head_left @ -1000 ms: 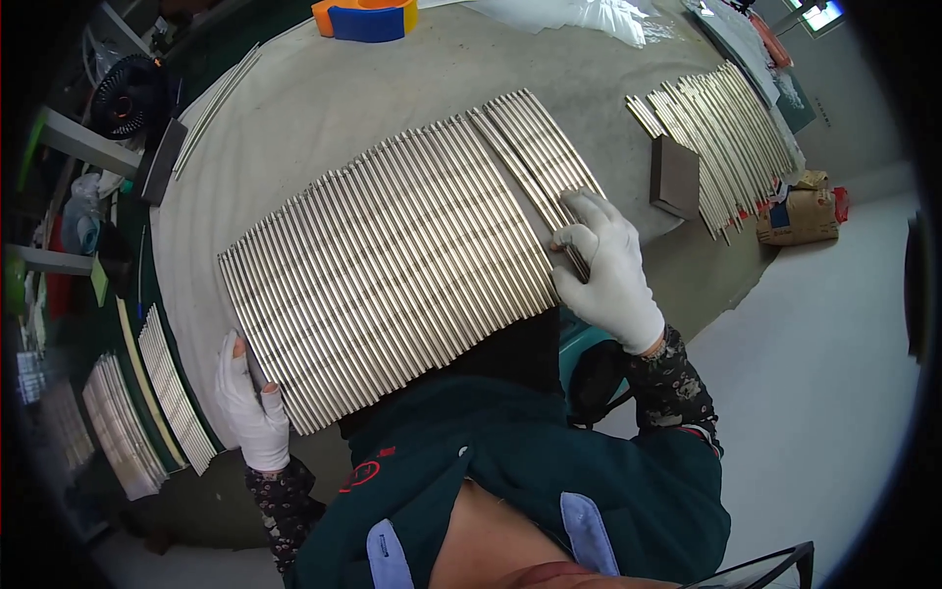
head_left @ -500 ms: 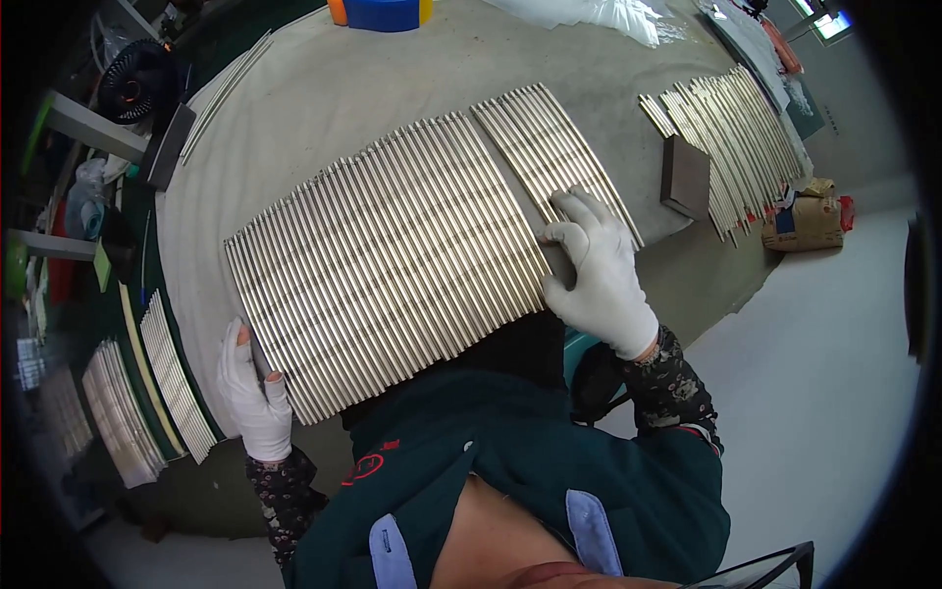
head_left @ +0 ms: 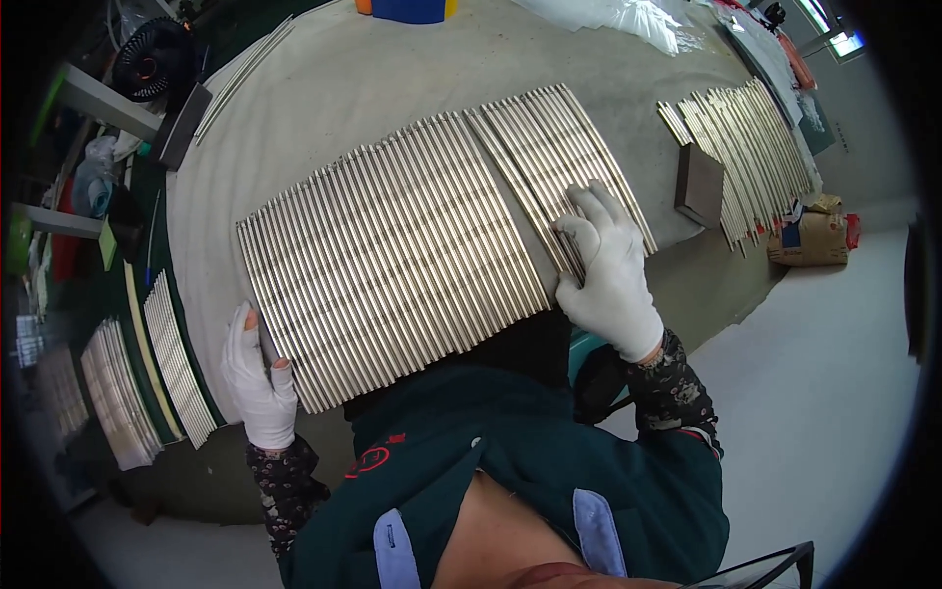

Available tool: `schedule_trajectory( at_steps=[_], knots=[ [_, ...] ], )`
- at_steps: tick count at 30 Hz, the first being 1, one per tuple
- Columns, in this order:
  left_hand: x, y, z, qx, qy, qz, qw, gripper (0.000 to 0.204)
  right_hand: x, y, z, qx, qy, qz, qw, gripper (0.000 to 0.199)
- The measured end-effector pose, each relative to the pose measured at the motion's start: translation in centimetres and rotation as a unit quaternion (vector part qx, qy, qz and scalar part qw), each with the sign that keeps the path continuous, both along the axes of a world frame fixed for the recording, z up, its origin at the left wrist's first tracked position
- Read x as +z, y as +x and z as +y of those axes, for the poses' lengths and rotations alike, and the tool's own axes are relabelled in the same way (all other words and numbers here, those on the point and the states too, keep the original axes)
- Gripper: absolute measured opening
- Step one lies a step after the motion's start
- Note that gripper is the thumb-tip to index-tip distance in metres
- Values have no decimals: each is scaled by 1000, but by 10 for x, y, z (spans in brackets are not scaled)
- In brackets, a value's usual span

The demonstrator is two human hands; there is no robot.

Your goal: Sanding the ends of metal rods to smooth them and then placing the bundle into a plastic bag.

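A broad row of silvery metal rods (head_left: 392, 255) lies side by side on the grey table. To its right, beyond a narrow gap, is a smaller group of the same rods (head_left: 535, 147). My right hand (head_left: 613, 270), in a white glove, rests on the near part of this smaller group. Its fingers are bent over the rods, with the thumb by the near ends of the leftmost ones. My left hand (head_left: 260, 378), also gloved with bare thumb and fingertip showing, stands at the broad row's left edge. Its thumb and fingers are apart, the thumb against the outermost rod.
A dark block (head_left: 700, 185) sits beside another spread of rods (head_left: 756, 157) at the right. More rods (head_left: 177, 363) lie at the left. A few thin rods (head_left: 245, 79) and a black fan (head_left: 152, 59) are at the far left. Clear plastic (head_left: 618, 20) lies at the back.
My right hand has moved slightly right, and a couple of rods have shifted from the broad row to the smaller group. The left hand stays at the row's edge. The whole view has shifted slightly.
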State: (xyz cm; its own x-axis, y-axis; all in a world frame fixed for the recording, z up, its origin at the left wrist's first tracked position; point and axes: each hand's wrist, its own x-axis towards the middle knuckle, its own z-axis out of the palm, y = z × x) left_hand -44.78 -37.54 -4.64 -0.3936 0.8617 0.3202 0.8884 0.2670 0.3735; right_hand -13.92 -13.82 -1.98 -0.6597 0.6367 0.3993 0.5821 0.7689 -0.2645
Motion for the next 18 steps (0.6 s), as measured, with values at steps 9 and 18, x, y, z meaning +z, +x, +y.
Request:
schedule_trajectory(
  at_steps=[9,18],
  knots=[
    [-1,-10,-7,-4,9,1,1000,69,0,-22,-16,44,-47,16,998,44],
    [5,-16,-12,5,13,-9,1000,72,8,-42,-31,65,-55,18,996,53]
  ],
)
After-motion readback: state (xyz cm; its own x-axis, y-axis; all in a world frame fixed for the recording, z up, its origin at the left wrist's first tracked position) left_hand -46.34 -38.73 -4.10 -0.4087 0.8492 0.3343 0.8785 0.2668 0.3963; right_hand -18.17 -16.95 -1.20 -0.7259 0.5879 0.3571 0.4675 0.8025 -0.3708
